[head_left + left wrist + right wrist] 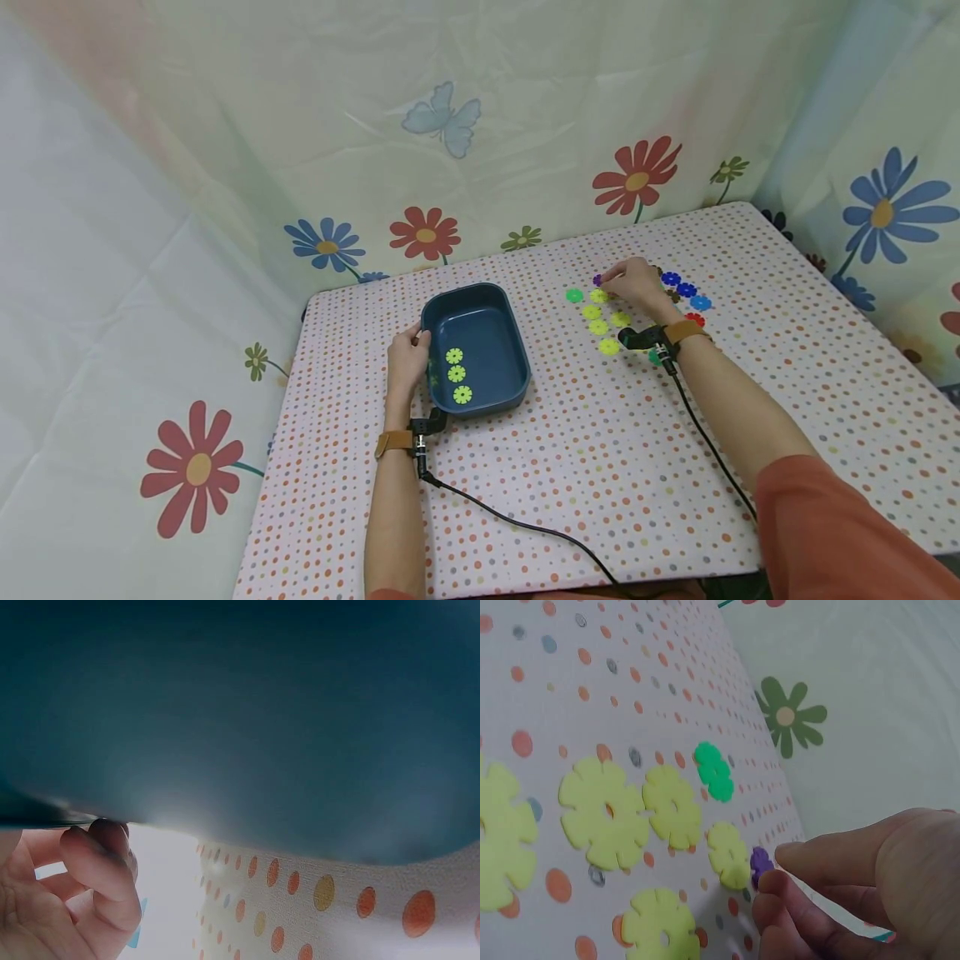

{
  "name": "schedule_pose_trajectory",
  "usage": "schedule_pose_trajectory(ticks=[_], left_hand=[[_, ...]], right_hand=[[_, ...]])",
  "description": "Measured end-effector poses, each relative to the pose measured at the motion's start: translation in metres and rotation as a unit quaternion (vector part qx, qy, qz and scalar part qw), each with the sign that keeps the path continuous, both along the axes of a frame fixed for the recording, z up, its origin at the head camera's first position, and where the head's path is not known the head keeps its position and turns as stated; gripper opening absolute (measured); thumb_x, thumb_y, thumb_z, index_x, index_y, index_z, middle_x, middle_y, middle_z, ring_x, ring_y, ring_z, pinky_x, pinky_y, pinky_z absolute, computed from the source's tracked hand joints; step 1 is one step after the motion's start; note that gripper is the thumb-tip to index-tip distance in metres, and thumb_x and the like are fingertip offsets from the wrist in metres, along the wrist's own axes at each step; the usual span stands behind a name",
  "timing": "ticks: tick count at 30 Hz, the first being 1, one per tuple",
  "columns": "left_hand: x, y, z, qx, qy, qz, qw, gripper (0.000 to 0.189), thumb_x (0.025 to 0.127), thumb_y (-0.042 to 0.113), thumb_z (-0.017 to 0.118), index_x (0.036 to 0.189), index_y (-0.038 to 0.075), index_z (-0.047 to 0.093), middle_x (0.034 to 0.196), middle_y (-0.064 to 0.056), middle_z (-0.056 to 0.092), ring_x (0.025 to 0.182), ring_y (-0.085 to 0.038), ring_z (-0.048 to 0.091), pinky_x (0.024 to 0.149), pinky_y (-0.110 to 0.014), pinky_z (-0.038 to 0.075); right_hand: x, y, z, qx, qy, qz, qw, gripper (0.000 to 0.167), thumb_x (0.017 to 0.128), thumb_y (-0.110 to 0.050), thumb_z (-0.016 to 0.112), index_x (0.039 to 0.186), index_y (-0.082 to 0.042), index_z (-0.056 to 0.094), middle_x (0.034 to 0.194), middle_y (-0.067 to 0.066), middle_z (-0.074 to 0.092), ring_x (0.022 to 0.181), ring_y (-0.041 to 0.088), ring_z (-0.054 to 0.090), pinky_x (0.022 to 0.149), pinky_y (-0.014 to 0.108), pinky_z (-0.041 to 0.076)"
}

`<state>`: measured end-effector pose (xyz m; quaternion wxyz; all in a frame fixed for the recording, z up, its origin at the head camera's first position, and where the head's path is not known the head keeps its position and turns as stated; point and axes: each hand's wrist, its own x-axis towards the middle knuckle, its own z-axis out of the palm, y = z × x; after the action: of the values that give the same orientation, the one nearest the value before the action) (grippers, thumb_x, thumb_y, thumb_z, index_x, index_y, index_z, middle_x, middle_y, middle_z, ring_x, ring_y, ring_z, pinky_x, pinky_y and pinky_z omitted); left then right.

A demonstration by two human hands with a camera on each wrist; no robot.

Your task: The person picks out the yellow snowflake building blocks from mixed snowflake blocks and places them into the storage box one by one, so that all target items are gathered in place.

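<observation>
On the left of the table stands a deep blue tray (pixel 487 354) with rounded corners. My left hand (pixel 407 358) grips its left rim; in the left wrist view the curled fingers (pixel 101 877) meet the tray's edge, and its wall (pixel 247 727) fills most of that view. Inside the tray, three yellow notched flower discs (pixel 457 373) lie in a row. At the right, my right hand (pixel 637 283) pinches a purple flower disc (pixel 760 864) between thumb and index fingertips, close beside a yellow disc (pixel 727 855). Part of the purple disc is hidden by the fingers.
More yellow discs (pixel 597 327) and a green disc (pixel 574 295) lie left of the right forearm. Blue discs (pixel 686 290) and a red disc (pixel 696 318) lie to its right. A black cable (pixel 517 522) trails from each wrist camera. A flowered curtain (pixel 315 150) hangs behind the table.
</observation>
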<state>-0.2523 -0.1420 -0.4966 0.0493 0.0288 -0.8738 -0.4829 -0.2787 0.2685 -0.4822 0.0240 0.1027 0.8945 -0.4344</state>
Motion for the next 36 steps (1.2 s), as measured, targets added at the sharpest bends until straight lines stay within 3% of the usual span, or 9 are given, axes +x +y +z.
schedule_pose_trajectory(ticks=[10,21,36], left_hand=[[0.000,-0.001,0.000,-0.005,0.007,-0.004,1.0000,0.045,0.106,0.024,0.053,0.146,0.001,0.053,0.086,-0.011,0.057,0.058,-0.016,0.044,0.052,-0.030,0.036],[0.000,-0.001,0.000,-0.001,-0.001,-0.006,1.0000,0.044,0.106,0.023,0.053,0.146,0.004,0.054,0.086,-0.011,0.058,0.057,-0.016,0.043,0.052,-0.030,0.036],[0.000,0.000,0.000,0.000,-0.003,-0.002,1.0000,0.045,0.106,0.025,0.053,0.146,0.004,0.054,0.084,-0.011,0.056,0.058,-0.016,0.043,0.052,-0.030,0.036]], right_hand=[[-0.002,0.006,-0.010,0.006,0.001,-0.014,0.9999,0.030,0.095,-0.017,0.066,0.117,0.004,0.069,0.125,0.026,0.058,0.107,0.037,0.052,0.094,0.055,0.041],[0.000,-0.006,-0.012,0.066,0.045,-0.001,0.9968,0.032,0.089,-0.018,0.076,0.108,0.006,0.069,0.109,0.027,0.065,0.087,0.034,0.058,0.072,0.043,0.046],[-0.007,-0.012,-0.015,0.082,0.047,-0.001,0.9956,0.032,0.088,-0.013,0.077,0.111,0.007,0.068,0.109,0.027,0.064,0.093,0.037,0.058,0.079,0.049,0.046]])
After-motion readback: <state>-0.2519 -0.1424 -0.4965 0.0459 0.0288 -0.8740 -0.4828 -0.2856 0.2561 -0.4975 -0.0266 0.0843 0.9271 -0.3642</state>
